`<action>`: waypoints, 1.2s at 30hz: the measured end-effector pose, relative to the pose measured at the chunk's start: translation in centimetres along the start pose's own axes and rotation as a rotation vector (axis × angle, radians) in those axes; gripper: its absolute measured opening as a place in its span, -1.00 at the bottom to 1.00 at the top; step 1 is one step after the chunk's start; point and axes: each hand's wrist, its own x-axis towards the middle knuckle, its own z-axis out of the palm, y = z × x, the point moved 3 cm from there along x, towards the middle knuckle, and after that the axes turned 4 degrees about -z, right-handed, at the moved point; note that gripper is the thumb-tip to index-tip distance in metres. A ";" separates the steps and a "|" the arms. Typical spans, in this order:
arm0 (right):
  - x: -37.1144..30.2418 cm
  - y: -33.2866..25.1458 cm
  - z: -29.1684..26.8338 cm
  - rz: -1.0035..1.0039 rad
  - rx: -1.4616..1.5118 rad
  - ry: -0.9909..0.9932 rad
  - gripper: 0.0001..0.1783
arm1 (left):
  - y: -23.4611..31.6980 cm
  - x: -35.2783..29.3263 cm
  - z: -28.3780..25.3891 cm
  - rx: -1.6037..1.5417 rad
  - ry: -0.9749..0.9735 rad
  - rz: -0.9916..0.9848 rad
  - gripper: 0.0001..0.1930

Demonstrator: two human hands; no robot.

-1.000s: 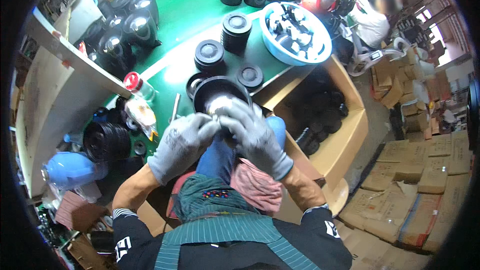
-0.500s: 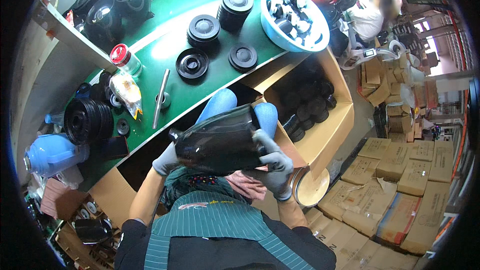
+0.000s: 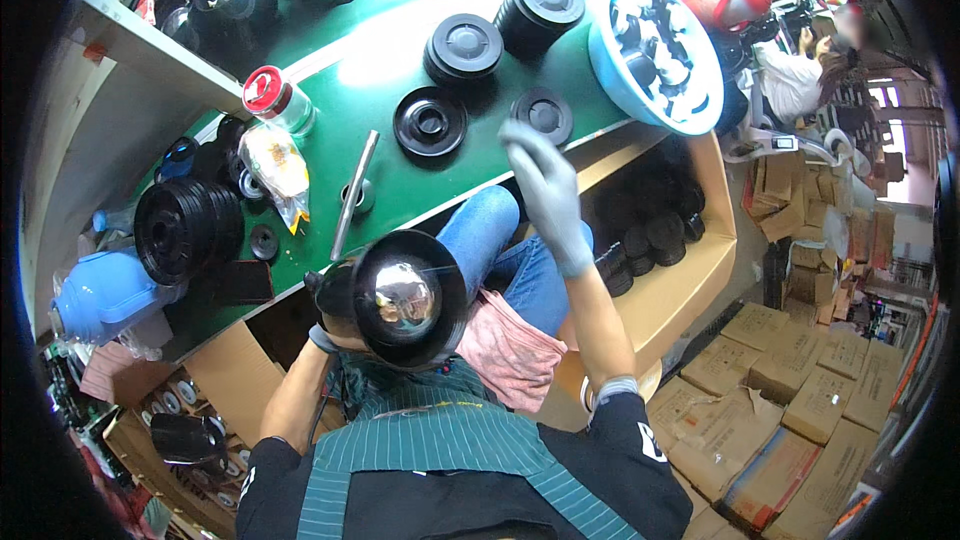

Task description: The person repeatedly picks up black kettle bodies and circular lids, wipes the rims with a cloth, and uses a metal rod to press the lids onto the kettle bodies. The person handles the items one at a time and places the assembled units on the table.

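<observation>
My gloved left hand [image 3: 328,337] holds a black vacuum jug body [image 3: 425,325] above my lap; most of its fingers are hidden behind it. The jug's open end is turned up, and a shiny mirrored interior shows. My gloved right hand [image 3: 548,190] reaches over the green table's near edge, fingers stretched out and somewhat blurred. Its fingertips are at the rim of a flat black round lid [image 3: 543,116]; whether they touch it I cannot tell. Left of that lid lies a black ring-shaped part [image 3: 430,126], with stacks of black discs [image 3: 464,48] behind.
A light blue basin [image 3: 606,65] of small white and black parts stands at the table's right. Below it is an open carton [image 3: 705,285] of black parts. A metal rod [image 3: 356,195], a red-lidded jar [image 3: 285,105] and a blue jug [image 3: 110,292] are at left.
My right hand has let go of the jug and moved up to the lid on the table. The jug has turned in my left hand, so its mirrored inside now shows.
</observation>
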 end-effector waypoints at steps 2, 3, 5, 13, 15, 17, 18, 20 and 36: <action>7.0 4.0 2.7 -0.230 -0.407 0.146 -0.09 | -2.2 -0.6 -0.3 -0.037 0.113 -0.138 -0.16; 10.0 4.2 4.1 -0.341 -0.659 0.171 0.13 | -3.3 -1.0 -0.5 -0.063 0.172 -0.204 -0.16; 14.4 3.6 7.2 -0.198 -0.857 0.117 0.41 | -2.9 -0.7 -0.4 -0.064 0.297 -0.186 -0.19; 13.7 2.9 7.3 -0.442 -0.808 0.307 -0.05 | -2.4 0.8 -0.9 -0.045 0.366 -0.084 -0.19; 8.8 0.7 4.7 -0.413 -0.467 0.282 -0.07 | -2.9 1.2 -0.8 -0.109 0.317 -0.104 -0.18; 2.0 -3.3 2.5 -0.166 0.170 0.118 -0.07 | -3.6 1.9 -0.4 -0.186 0.267 -0.116 -0.16; -1.7 -3.1 1.7 -0.138 0.291 -0.007 -0.05 | -4.1 2.4 -0.2 -0.227 0.222 -0.128 -0.15; -6.8 -4.2 0.8 -0.242 0.186 -0.218 -0.01 | -5.2 2.9 0.3 -0.332 0.151 -0.169 -0.12; -18.1 -5.2 -2.3 -0.370 0.427 0.011 0.05 | 2.0 5.4 1.2 -0.209 -0.407 -0.061 -0.40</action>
